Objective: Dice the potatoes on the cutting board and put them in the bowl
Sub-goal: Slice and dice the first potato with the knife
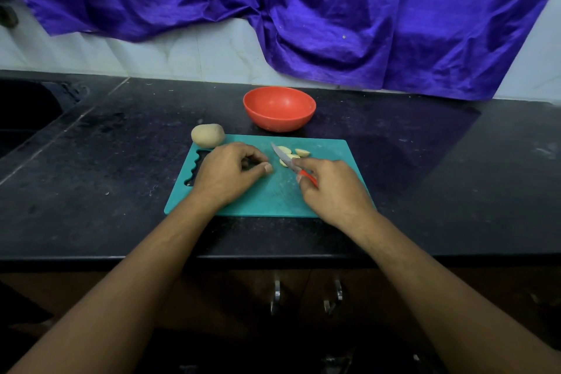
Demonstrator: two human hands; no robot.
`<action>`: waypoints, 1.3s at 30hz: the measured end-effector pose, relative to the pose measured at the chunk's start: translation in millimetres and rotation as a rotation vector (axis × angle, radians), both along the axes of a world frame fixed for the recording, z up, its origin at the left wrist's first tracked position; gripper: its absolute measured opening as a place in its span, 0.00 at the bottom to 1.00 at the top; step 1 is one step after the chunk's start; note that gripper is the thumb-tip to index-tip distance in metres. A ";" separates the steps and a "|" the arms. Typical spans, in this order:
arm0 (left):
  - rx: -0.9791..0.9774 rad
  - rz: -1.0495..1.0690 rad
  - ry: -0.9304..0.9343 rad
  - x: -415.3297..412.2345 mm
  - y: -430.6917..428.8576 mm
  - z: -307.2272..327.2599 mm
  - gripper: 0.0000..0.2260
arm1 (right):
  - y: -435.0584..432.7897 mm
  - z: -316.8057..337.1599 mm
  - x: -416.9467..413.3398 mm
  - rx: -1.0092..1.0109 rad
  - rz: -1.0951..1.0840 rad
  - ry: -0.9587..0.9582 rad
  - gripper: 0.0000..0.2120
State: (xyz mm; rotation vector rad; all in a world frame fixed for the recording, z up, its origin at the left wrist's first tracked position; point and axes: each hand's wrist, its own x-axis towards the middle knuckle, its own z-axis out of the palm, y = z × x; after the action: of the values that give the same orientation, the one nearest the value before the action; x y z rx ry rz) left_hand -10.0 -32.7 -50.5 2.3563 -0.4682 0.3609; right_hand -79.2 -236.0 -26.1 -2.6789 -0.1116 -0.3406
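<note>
Right hand [329,191] grasps the knife [283,158], blade over potato slices [301,152] near the cutting board's [273,200] far edge. Left hand [230,173]: grip curled, contents hidden. Whole potato [208,136] sits at the far-left corner; the bowl [279,108] stands just beyond on open counter [425,176].

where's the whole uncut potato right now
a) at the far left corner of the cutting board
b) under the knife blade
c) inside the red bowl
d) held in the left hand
a: the whole potato sits at the far left corner of the cutting board. The red bowl is empty, and the knife is in the right hand, over the cut slices.
</note>
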 end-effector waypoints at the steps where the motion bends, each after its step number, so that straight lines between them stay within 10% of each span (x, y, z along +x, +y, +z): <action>1: -0.003 -0.002 0.005 -1.0 1.2 -0.1 0.06 | -0.3 0.5 0.0 -0.004 0.002 0.002 0.19; 39: -0.083 0.027 0.046 -15.0 9.1 -1.4 0.06 | 19.6 31.4 -3.0 -0.192 0.152 0.189 0.21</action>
State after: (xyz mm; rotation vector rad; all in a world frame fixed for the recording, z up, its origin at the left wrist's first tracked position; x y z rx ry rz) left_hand -25.0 -23.6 -51.9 2.2875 -0.3930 0.3311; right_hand -82.2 -216.4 5.4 -2.8538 -0.3019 -0.0293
